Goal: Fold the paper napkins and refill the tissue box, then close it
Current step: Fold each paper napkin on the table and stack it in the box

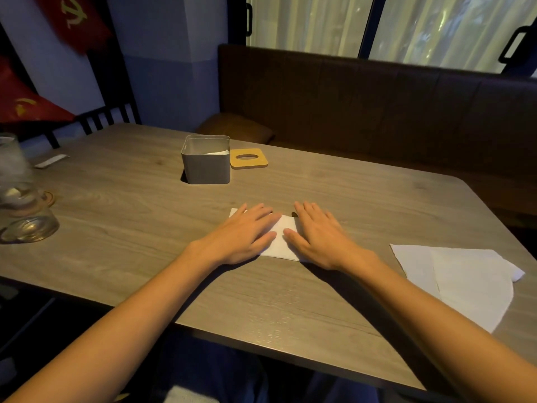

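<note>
Left hand (242,235), right hand (321,237), crosswise napkin (281,242)

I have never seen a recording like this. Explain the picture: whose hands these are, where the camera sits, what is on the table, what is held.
There is no machine. A person wears one camera on the head, looking down at their own arms. The left hand and right hand lie flat, pressing a white napkin onto the wooden table; nothing is gripped. Farther back stands an open grey tissue box with some paper inside, and its wooden lid with an oval slot lies beside it. More napkins lie at the right, and glasses stand at the left.
</note>
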Demonstrator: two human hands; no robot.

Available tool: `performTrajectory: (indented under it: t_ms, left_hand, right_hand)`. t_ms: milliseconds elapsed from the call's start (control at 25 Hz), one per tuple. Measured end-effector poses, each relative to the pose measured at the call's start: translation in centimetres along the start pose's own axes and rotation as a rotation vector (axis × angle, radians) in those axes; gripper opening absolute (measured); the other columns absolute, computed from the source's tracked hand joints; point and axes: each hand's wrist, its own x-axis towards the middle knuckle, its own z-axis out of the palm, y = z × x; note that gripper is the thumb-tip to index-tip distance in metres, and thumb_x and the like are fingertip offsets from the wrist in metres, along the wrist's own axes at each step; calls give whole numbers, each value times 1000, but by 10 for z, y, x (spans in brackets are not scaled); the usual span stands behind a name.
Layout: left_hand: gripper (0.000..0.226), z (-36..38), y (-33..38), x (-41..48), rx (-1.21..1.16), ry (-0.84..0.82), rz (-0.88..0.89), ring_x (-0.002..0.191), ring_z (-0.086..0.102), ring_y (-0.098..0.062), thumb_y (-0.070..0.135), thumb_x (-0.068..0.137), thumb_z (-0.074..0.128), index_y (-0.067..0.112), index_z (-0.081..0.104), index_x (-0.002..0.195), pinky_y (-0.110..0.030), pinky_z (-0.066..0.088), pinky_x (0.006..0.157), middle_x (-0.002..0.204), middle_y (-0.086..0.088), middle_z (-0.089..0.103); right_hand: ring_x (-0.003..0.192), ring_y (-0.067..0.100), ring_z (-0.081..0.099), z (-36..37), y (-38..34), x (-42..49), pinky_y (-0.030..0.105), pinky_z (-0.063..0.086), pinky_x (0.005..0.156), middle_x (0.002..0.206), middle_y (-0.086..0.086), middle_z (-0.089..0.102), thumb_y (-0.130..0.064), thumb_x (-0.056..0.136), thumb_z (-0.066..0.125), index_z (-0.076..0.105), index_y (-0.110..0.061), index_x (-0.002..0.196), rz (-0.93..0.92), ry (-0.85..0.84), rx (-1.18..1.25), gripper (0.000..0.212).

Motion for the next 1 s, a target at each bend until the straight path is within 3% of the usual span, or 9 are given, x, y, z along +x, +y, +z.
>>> performTrajectory:
  t_ms: [120, 320, 520, 600, 880, 1000]
  left_hand:
    - [60, 0, -9, -2, 59, -98, -46, 155, 0, -15, 54, 106, 21, 31, 12, 161, -48, -3, 125, 169, 3, 5]
    - [64, -8, -24, -8, 112, -216, -83, 154, -13, -15, 58, 104, 14, 33, -3, 160, -48, -9, 124, 168, 3, -11]
    - [58, -9, -3, 2, 64, -88, -24, 154, -11, -14, 46, 108, 17, 29, 1, 161, -43, -8, 124, 169, 1, -7]
    - [57, -3, 4, 5, 88, -107, -6, 154, -9, -13, 44, 108, 16, 26, 1, 161, -43, -6, 125, 169, 1, -5]
    - [75, -14, -38, -20, 137, -217, -160, 153, -14, -16, 68, 98, 11, 29, -7, 160, -46, -7, 124, 167, 1, -15]
    - [69, -22, -34, -22, 91, -133, -181, 154, -13, -18, 61, 102, 17, 29, -1, 160, -43, -5, 124, 168, 0, -12]
  right_hand:
    - [153, 24, -4, 14, 1, -9, 49, 0, 124, 166, 12, -1, -64, 99, 17, 3, -8, 158, 71, -86, 1, 82]
    - [153, 25, -3, 16, 7, -16, 44, 2, 125, 166, 14, -1, -67, 97, 15, 4, -5, 158, 85, -39, -55, 87]
    - [153, 19, -10, 10, -10, -13, 43, -3, 124, 166, 8, -6, -61, 100, 14, -1, -11, 158, -27, -16, 2, 79]
    - [153, 20, -10, 20, -18, -7, 44, -4, 124, 166, 10, -6, -58, 101, 10, -2, -11, 158, -26, -58, 12, 75]
    - [152, 22, -13, 22, 16, -16, 46, -6, 123, 165, 11, -10, -59, 100, 7, -5, -10, 157, 92, -113, -23, 77]
    - [152, 24, -12, 9, 14, -13, 47, -4, 124, 165, 12, -9, -53, 103, 12, -4, -10, 157, 96, -69, -22, 71]
